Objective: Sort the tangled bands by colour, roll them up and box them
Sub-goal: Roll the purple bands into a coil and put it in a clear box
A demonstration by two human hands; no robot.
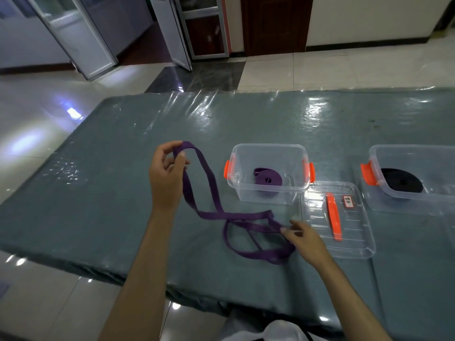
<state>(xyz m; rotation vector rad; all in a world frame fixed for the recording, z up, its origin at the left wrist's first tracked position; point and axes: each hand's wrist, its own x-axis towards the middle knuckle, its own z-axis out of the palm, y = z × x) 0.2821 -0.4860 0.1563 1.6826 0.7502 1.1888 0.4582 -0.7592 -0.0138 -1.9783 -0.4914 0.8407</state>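
Left hand (167,175) raised over the table, thumb and fingers pinched on a fold at one end of the purple band (214,193); right hand (304,238) low at the table, fingertips (285,230) closed on the band where its loops cross; hands well apart, band strung between them.

Band runs from the left hand down in two strands, then lies in loose overlapping loops on the table (110,205) just in front of the right hand; flat woven webbing, limp, matte, no stiffness; loops look twisted over each other, not knotted as far as can be told.

Step, as judged: untangling and straightening this band before rolling; sorting seems mostly done, since each box holds one colour. Next move likely calls for pulling the loops free and flat, finding an end, then winding it tight from the left-hand pinch; twist in the webbing could spoil the roll.

Near box (268,190), clear plastic, rounded corners, orange clips (228,169) on both short sides, holds one purple roll (267,180); sits just beyond the right hand. Its lid (354,244), clear, ribbed, orange handle (333,217), small label (348,201), lies flat beside it on the right. Far box (418,200) at right edge, same type, holds a black roll (400,182).

Table covered in grey-green cloth under glossy wrinkled plastic film; glare patches; tiled floor beyond.
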